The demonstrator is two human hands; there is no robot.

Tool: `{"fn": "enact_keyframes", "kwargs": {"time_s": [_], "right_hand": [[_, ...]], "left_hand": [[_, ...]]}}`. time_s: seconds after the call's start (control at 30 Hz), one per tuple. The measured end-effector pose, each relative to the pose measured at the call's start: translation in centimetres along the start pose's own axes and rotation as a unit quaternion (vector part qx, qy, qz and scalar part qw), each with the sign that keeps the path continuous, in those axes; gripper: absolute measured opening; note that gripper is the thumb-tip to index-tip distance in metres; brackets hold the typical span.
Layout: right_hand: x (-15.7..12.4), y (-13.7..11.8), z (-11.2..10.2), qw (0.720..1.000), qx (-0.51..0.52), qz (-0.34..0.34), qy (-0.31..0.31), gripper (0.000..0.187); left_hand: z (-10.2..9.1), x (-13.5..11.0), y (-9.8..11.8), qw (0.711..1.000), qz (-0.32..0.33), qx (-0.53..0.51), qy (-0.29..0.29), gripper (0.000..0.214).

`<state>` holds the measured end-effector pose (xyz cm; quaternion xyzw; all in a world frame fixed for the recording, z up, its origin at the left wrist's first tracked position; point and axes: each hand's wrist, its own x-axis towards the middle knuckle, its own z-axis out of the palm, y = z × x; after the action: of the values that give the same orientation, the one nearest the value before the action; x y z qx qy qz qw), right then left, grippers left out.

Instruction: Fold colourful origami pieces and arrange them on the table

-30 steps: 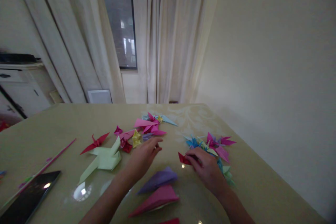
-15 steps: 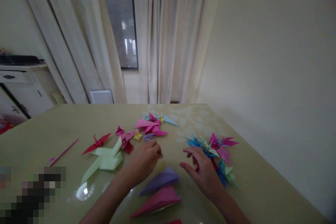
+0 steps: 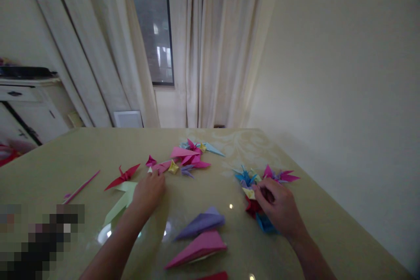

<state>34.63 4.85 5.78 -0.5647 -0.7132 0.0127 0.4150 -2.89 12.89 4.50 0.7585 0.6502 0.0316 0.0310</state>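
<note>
My left hand (image 3: pixel 149 192) reaches over the left group of origami, fingers bent down together. It covers part of the pale green folded paper piece (image 3: pixel 121 205) and touches the spot beside the pink origami (image 3: pixel 161 167); whatever lies under its fingertips is hidden. At the right pile my right hand (image 3: pixel 278 205) has thumb and fingers pinched at the edge of a pale yellow origami piece (image 3: pixel 248 193). Around those fingers lie a blue origami flower (image 3: pixel 245 177), a dark red piece (image 3: pixel 252 206), a blue piece (image 3: pixel 265 224) and a magenta one (image 3: pixel 288 176).
Purple (image 3: pixel 203 222) and pink paper planes (image 3: pixel 198 249) lie near the front, with a red paper edge (image 3: pixel 215 276) below. A red crane (image 3: pixel 123 176), a yellow star-like piece (image 3: pixel 173 166) and a thin pink stick (image 3: pixel 83 185) are farther left. The table (image 3: pixel 229 153) meets the wall.
My left hand has moved left from the middle onto the pale green and pink origami. My right hand has shifted right into its pile, its spread fingers now closed.
</note>
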Motion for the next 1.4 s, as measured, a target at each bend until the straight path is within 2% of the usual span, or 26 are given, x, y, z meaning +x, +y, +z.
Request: {"fn": "enact_keyframes", "kwargs": {"time_s": [0.1,0.23,0.33,0.43,0.53,0.6,0.67,0.73,0.77,0.83,0.9,0.97,1.07,1.13,1.23,1.3,1.4], "right_hand": [[0.3,1.2,-1.4,0.997,0.004,0.049,0.057,0.037],[0.4,3.1,-3.3,0.979,0.049,0.134,0.146,0.045],[0.5,4.6,-3.9,0.983,0.000,0.137,0.122,0.051],[0.6,5.1,-3.5,0.986,-0.062,0.118,0.103,0.051],[0.4,3.4,-2.3,0.988,-0.006,0.108,0.114,0.048],[0.1,1.3,-1.1,0.991,0.098,0.077,0.049,0.046],[-0.4,-1.0,0.2,0.979,0.193,0.033,-0.059,0.041],[-0.9,-2.9,1.3,0.963,0.231,-0.002,-0.139,0.035],[-1.1,-3.5,1.8,0.959,0.236,-0.009,-0.159,0.030],[-1.1,-3.9,2.1,0.958,0.236,-0.004,-0.164,0.027],[-0.8,-3.0,1.5,0.963,0.231,0.016,-0.136,0.028],[-0.3,-1.1,0.2,0.974,0.206,0.042,-0.082,0.029],[0.5,2.2,-2.4,0.987,0.123,0.099,-0.031,0.044],[0.8,4.1,-3.6,0.988,0.074,0.128,-0.040,0.055],[0.7,5.8,-4.3,0.985,0.041,0.144,-0.082,0.060],[0.4,6.6,-4.1,0.981,0.018,0.157,-0.111,0.061],[-0.1,8.0,-3.7,0.975,-0.023,0.183,-0.126,0.055]], "left_hand": [[0.8,0.4,-1.6,1.000,0.000,0.016,-0.013,0.022],[0.7,0.6,-1.2,0.999,0.050,0.001,0.000,0.021],[-0.3,0.5,0.7,0.992,0.120,-0.034,0.020,0.018],[-1.2,-0.5,3.8,0.974,0.202,-0.082,0.056,0.017],[-1.3,-2.3,7.4,0.942,0.301,-0.102,0.111,0.014],[-1.1,-3.6,9.4,0.919,0.362,-0.073,0.140,0.011],[-0.8,-4.9,10.9,0.895,0.415,-0.039,0.156,0.010],[-0.6,-5.8,11.8,0.877,0.454,-0.019,0.156,0.017],[-0.5,-6.1,12.1,0.873,0.462,-0.017,0.152,0.021],[-0.4,-6.2,12.2,0.879,0.455,-0.036,0.138,0.023],[-0.3,-5.9,12.1,0.900,0.411,-0.084,0.120,0.022],[-0.1,-5.4,11.8,0.926,0.342,-0.132,0.088,0.025],[0.4,-4.7,11.2,0.954,0.265,-0.138,0.007,0.031],[1.0,-4.5,10.9,0.957,0.254,-0.130,-0.057,0.031],[1.7,-4.8,10.7,0.941,0.269,-0.165,-0.124,0.034],[1.8,-5.2,10.8,0.930,0.284,-0.183,-0.146,0.035],[1.4,-5.6,11.6,0.931,0.291,-0.173,-0.138,0.032]]}}
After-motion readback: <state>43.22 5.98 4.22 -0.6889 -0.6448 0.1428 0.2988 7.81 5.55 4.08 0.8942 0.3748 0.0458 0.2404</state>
